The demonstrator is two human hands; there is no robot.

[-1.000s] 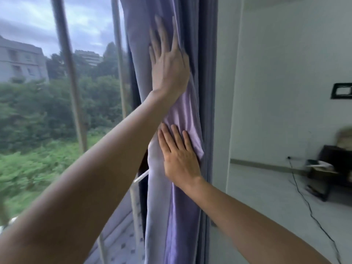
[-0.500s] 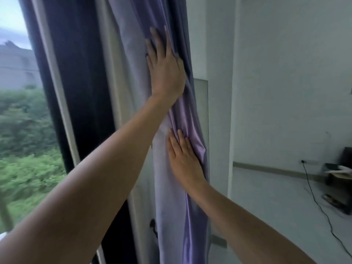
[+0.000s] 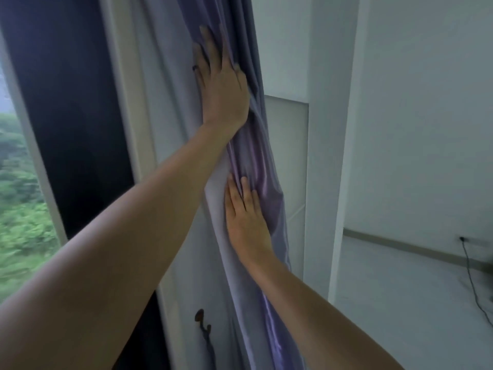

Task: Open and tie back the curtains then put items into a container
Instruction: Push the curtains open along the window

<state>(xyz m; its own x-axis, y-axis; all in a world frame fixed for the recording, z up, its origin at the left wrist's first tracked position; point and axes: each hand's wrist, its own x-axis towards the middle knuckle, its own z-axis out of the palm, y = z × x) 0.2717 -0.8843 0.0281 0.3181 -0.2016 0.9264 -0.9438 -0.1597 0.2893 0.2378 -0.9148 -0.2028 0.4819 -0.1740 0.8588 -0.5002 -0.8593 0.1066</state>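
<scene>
Curtain [image 3: 250, 166], lilac with a shiny purple face, gathered into a narrow bunch against the white wall panel [image 3: 288, 161] beside the window frame [image 3: 125, 102]. Left hand [image 3: 222, 86]: upper, fingers straight and flat, pressing the folds; dark ring on one finger. Right hand [image 3: 245, 220]: lower, fingers extended, palm pressing the bunch. Dark hook [image 3: 202, 327] on the frame below. Green trees [image 3: 21, 209] outside, left. Black cable [image 3: 472, 279] on the floor [image 3: 400, 303], right.

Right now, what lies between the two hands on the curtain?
Head view: only bunched purple curtain separates the left hand above from the right hand below.
</scene>
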